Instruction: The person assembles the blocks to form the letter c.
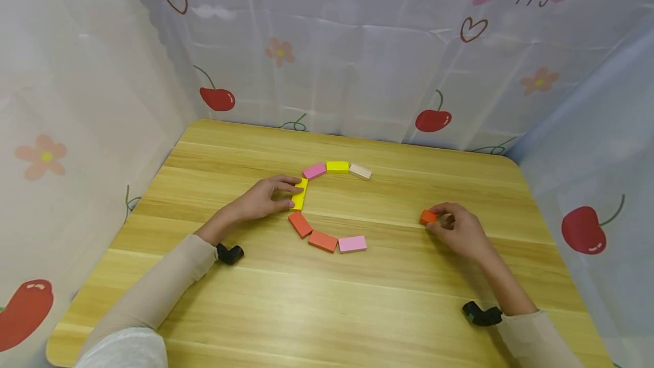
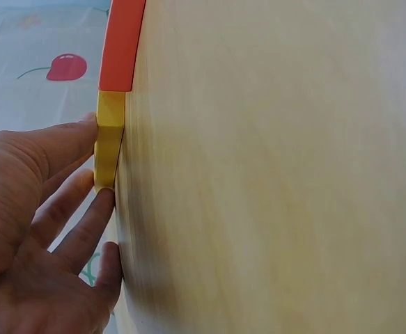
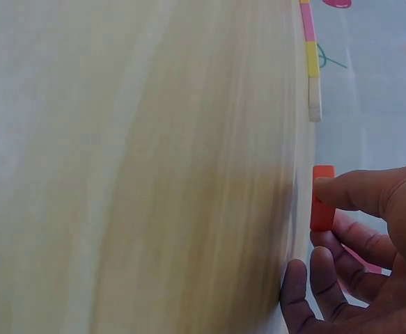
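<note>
My left hand (image 1: 263,199) pinches a yellow block (image 1: 301,200) on the left side of a curved row of flat blocks. In the left wrist view, the thumb and fingertips touch that yellow block (image 2: 109,142), and a red block (image 2: 122,49) meets its end. Well to the right of the row, my right hand (image 1: 460,233) holds a small orange block (image 1: 427,217) between thumb and fingers. The right wrist view shows this orange block (image 3: 322,217) upright in the pinch, with the other fingers near the table.
Above the held yellow block lie a pink block (image 1: 314,171), a yellow one (image 1: 337,167) and a pale wooden one (image 1: 360,171). Below it curve two red blocks (image 1: 323,241) and a light pink block (image 1: 352,244). A printed curtain (image 1: 347,72) hangs behind the wooden table (image 1: 327,311).
</note>
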### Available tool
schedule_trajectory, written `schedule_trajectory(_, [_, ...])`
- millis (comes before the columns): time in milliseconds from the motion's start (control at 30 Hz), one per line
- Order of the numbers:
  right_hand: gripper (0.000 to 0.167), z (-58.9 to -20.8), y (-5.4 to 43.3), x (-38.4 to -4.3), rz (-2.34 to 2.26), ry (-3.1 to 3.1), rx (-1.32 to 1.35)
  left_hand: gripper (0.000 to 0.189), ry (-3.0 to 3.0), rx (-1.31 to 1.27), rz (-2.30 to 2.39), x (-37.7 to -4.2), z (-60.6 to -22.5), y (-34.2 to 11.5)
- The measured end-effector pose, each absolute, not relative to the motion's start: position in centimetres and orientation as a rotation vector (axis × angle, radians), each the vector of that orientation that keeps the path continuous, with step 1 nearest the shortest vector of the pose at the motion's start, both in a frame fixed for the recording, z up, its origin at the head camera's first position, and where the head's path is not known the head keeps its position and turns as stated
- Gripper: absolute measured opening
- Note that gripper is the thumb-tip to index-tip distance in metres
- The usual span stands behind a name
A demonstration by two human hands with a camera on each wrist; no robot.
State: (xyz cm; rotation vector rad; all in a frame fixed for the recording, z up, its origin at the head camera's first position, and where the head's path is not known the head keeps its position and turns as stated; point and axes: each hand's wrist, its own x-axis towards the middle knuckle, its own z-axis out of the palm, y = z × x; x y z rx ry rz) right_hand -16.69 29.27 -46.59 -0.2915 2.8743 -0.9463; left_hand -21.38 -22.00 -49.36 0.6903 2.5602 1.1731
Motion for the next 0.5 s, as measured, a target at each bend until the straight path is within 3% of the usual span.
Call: schedule_trajectory(500, [0.035,-46.9,27.4,-16.1,-0.957,2.855,-0.316,0.041,2.566,0.699,1.157,-21.4,-49.3,-21.9])
